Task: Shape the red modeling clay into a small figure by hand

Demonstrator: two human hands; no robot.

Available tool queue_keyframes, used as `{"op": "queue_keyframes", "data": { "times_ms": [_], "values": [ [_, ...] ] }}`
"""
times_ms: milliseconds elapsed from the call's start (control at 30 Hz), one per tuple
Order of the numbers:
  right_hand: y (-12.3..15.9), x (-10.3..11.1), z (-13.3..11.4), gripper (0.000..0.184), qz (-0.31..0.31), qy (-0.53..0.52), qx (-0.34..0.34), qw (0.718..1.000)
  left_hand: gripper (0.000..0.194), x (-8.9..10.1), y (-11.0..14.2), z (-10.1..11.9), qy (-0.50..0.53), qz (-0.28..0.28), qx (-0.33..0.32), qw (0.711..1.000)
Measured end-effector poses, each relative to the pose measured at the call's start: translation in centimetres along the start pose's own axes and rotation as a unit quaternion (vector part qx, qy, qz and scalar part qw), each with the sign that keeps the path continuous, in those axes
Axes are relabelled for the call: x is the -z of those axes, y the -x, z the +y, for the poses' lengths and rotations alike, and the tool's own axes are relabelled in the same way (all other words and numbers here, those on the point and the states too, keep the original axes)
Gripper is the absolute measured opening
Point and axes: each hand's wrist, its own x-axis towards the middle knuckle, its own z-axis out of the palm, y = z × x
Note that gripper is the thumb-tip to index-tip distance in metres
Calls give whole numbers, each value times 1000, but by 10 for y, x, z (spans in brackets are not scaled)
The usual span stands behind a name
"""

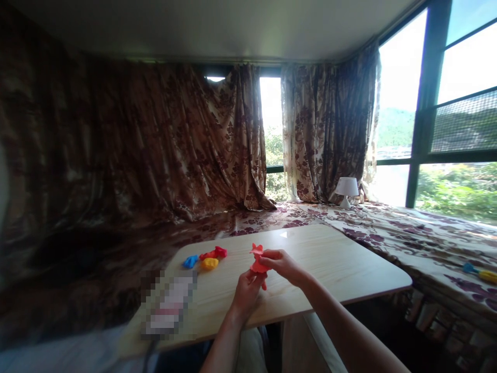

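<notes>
"Which step?"
"Working the red piece, seemingly, over the worktop: left hand closed on its base, right hand pinching its edge."
"And next?"
"Calls for a steady lower hold, I'd judge."

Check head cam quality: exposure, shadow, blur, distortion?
Head view: right-hand window blown out to white in places; left-hand floral curtain sunk in shadow, smeared toward the frame edge; wide-angle stretching near the borders; mosaic patch hides whatever lies at the left of the tabletop; left hand, right hand and coral-red piece readable, fine detail soft.
</notes>
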Motion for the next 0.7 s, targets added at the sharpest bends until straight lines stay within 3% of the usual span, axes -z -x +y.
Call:
{"op": "queue_keyframes", "data": {
  "times_ms": [67, 200, 333, 500, 700],
  "values": [
    [2, 2, 2, 33, 24, 6, 7, 1000, 31, 0, -1, -3, 2, 33, 2, 999],
    [8, 7, 21, 31, 132, 25, -1, 991, 27, 2, -3, -6, -13, 120, 8, 993],
    [12, 0, 43, 26, 132, 65, -16, 989, 30, 4, -4, -5, -31, 149, -4, 988],
    [11, -22, 51, 23, 63, 91, 2, 994, 33, 7, -7, -12, -15, 148, 2, 989],
    [9, -35, 63, 21, 124, 119, 44, 984, 33, 6, -8, -16, 28, 116, 6, 993]
  ]
}}
